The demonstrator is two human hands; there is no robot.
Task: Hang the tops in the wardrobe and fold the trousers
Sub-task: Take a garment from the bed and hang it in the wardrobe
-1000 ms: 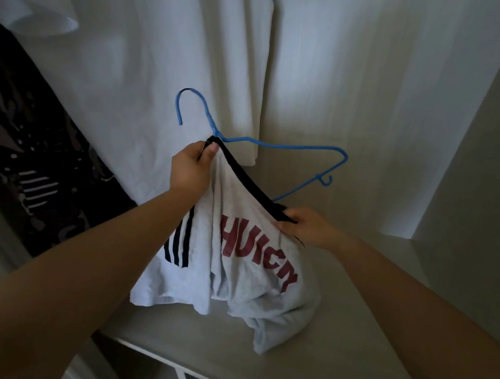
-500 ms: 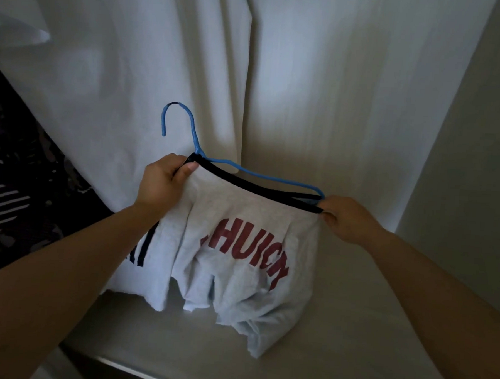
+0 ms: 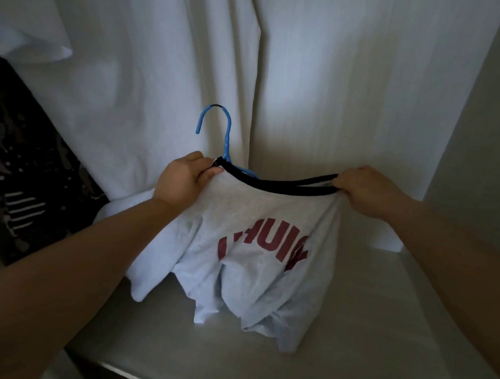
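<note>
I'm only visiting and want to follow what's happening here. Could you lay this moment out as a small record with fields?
Place: inside a wardrobe, above a pale shelf
Garment: grey T-shirt, black collar, red lettering, crumpled low over the shelf
Hanger: blue hanger, hook up, arms mostly inside the collar
Left hand: grips the collar at the hanger's neck
Right hand: pinches the collar's far end, pulling it taut
Behind: white hanging garments; dark patterned garment at left
Stage: not yet hung up

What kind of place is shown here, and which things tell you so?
Most likely the inside of a wardrobe. White garments hang at the back, a pale shelf runs below them, and the left hand and right hand hold a grey T-shirt on a blue hanger.
</note>
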